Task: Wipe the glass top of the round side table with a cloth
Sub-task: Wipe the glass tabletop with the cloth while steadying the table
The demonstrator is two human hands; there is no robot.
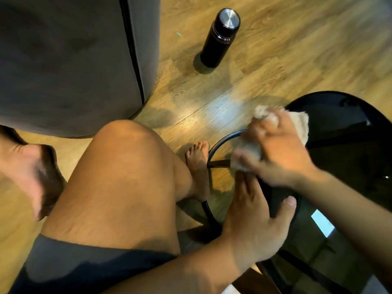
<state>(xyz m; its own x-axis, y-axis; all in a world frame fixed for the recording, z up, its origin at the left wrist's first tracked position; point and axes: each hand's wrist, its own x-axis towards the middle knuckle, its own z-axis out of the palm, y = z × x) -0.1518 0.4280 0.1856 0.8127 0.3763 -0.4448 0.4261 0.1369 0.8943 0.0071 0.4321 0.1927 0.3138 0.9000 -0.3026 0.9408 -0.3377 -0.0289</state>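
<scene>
The round side table's dark glass top [343, 145] fills the right side of the view, over a black metal ring frame [214, 149]. My right hand [282, 153] presses a crumpled beige cloth [301, 126] onto the glass at its left rim; the hand is blurred. My left hand [254, 217] grips the near left edge of the top, thumb on the glass, fingers wrapped over the rim. Part of the cloth is hidden under my right hand.
A black flask with a steel lid [220, 37] stands on the wooden floor [297, 49] behind the table. A large grey upholstered seat [70, 60] takes the upper left. My bare knee [125, 166] and feet [197, 166] are left of the table.
</scene>
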